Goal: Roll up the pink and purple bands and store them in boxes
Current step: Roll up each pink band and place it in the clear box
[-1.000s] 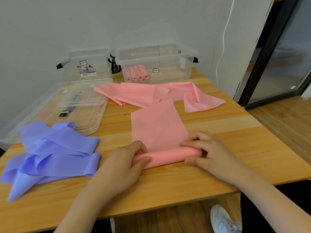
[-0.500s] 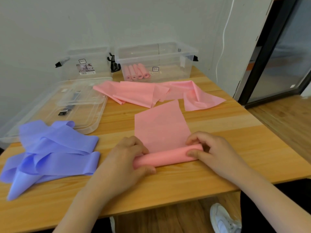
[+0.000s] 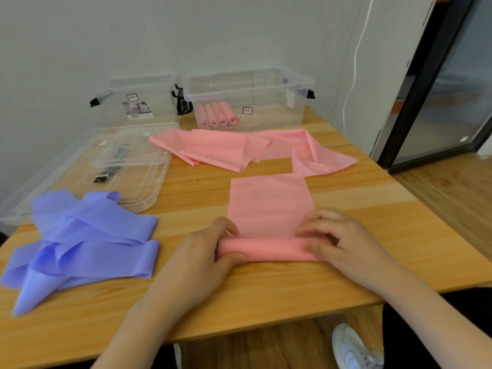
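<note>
Rolling a pink band [image 3: 269,203] is the step in hand: the near end is already wound into a thick roll [image 3: 269,251] lying crosswise near the front edge of the wooden table [image 3: 266,296], with a flat tail of the band running away from it. The left hand [image 3: 197,262] pinches the roll's left end, thumb under and fingers curled over the top. The right hand [image 3: 343,243] curls over the right end in the same way, though it is blurred. So the roll lies between the two hands, each gripping one end.

The next move probably calls for both hands to turn together and evenly, so the edges stay lined up as the tail winds in.

Four finished pink rolls [image 3: 217,117] sit in the right-hand clear box [image 3: 266,86] at the back. More pink bands [image 3: 213,147] and the purple bands [image 3: 87,235] lie loose, so much is left.
</note>
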`<state>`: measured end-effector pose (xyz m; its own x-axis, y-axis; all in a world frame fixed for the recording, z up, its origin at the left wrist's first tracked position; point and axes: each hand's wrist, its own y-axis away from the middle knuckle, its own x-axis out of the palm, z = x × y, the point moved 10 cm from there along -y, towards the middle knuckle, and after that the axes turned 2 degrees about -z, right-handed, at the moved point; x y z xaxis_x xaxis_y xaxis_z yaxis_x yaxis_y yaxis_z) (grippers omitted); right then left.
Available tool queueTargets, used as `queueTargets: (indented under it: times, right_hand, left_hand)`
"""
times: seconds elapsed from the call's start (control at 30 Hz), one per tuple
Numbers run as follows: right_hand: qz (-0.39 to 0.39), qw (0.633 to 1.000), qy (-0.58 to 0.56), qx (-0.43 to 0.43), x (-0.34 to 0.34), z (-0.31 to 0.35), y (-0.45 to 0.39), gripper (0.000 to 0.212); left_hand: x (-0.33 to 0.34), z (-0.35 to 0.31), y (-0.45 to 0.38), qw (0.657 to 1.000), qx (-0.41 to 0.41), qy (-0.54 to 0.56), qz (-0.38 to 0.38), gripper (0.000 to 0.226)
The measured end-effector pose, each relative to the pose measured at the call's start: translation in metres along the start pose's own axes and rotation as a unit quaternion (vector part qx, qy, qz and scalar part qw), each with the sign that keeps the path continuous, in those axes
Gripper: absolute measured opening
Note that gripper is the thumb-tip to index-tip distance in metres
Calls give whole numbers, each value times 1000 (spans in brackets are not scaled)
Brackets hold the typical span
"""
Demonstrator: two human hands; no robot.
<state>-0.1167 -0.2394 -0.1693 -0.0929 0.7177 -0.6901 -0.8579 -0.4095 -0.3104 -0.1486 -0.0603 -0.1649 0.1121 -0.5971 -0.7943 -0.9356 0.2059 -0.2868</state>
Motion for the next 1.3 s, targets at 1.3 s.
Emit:
queueTargets:
  times: [1.3]
  right_hand:
    - [-14, 998, -1, 57, -8, -12, 1, 21]
  left_hand:
    - [6, -7, 1, 997, 37, -63, -28, 39]
